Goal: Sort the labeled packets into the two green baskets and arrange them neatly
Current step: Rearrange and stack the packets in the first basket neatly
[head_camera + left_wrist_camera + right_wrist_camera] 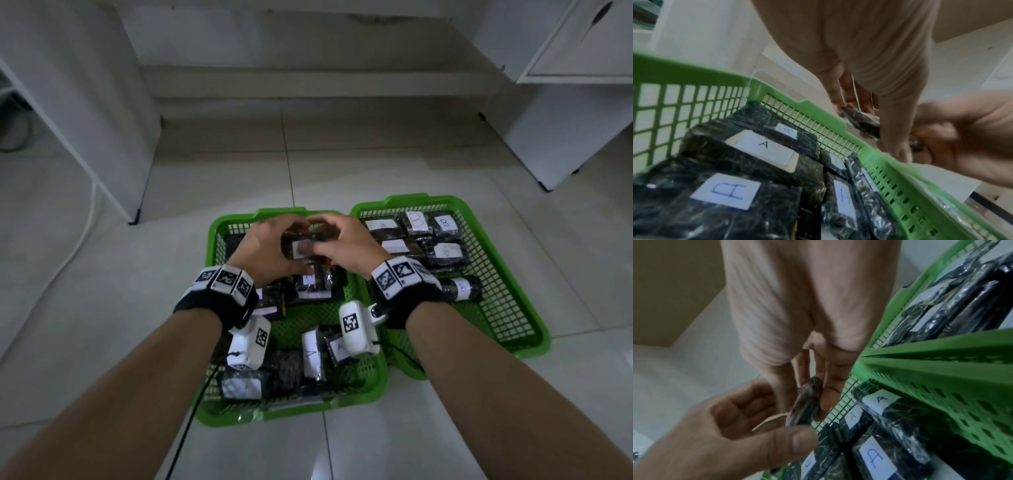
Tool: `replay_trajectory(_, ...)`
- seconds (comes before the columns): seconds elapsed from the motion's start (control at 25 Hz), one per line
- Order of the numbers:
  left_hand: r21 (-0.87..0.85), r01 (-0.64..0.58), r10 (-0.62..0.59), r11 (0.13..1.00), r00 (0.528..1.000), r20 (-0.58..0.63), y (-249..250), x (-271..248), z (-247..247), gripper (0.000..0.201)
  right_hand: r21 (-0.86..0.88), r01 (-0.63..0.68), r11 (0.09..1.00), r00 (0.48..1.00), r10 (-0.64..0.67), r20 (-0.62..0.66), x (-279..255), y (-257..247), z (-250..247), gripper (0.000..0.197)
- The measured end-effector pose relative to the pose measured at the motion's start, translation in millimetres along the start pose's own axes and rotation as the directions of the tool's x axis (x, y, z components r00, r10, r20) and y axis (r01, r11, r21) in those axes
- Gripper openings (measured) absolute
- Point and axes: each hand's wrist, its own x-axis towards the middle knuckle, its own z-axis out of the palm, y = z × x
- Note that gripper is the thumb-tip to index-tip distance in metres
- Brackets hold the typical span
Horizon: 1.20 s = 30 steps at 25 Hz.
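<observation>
Left hand (260, 245) and right hand (346, 245) both grip one dark packet (301, 248), held above the twelve o'clock end of the left basket (219, 240). Right basket (507, 308) at three o'clock holds B-labelled packets (445, 253).

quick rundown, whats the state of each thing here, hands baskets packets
left hand: grips the held packet
right hand: grips the same packet
held packet: lifted over the left basket, between both hands
left basket: on the floor, holds A packets, loosely piled
right basket: on the floor, holds B packets at its far end
</observation>
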Motion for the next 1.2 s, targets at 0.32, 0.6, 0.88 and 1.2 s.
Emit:
replay_trajectory(0.32, 0.490, 0.161, -0.305, 0.857, 0.924, 0.230, -48.8, -28.9, -14.9, 0.116, 0.109, -0.123, 0.986, 0.966, 0.145, -0.216, 5.2, 8.0, -40.9, 0.044)
replay_trajectory(0.6, 0.616, 0.104, -0.337, 0.781, 0.900, 0.276, -59.3, -29.9, 4.1, 0.113, 0.116, -0.157, 0.981, 0.976, 0.172, -0.132, 1.9, 16.9, -42.9, 0.071)
replay_trajectory(0.88, 0.419, 0.084, -0.182, 0.904, 0.963, 0.201, -53.1, -38.0, 3.8, 0.061, -0.143, -0.101, 0.985, 0.995, 0.102, -0.003, -9.6, 12.9, -28.6, 0.070)
replay_trajectory(1.2, -0.262, 0.329, -0.296, 0.907, 0.942, 0.156, -14.4, -18.6, 9.3, 0.028, -0.376, 0.101, 0.921, 0.984, -0.036, 0.175, -34.9, -10.4, 6.9, 0.074)
